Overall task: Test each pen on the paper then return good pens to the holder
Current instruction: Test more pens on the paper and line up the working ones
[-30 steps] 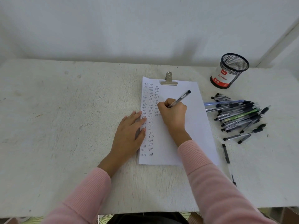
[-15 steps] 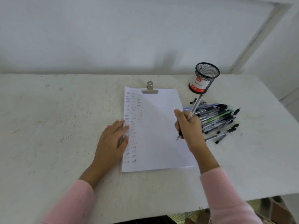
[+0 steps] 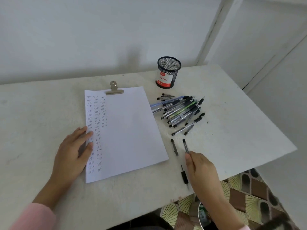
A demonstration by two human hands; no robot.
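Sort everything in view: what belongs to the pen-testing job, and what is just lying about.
Job: paper; mesh holder; pen pile; pen pinched by right hand; left hand resting on the paper; loose pen beside the paper.
Lying about: metal clip; patterned floor.

- Paper (image 3: pixel 132 130): white, dark handwritten rows.
- Holder (image 3: pixel 168 70): black mesh, red-and-white label.
- Pens (image 3: pixel 181 110): black, clear; one green, one blue.
- Sleeve (image 3: pixel 36 216): pink.
- Floor (image 3: pixel 240 193): brown-and-cream pattern.

Mesh holder (image 3: pixel 168 72): 1. Paper (image 3: pixel 129 130): 1 sheet. Clip (image 3: pixel 114 90): 1. Loose pens (image 3: pixel 174 146): 3. Pen pile (image 3: pixel 181 110): 1, contents uncountable.
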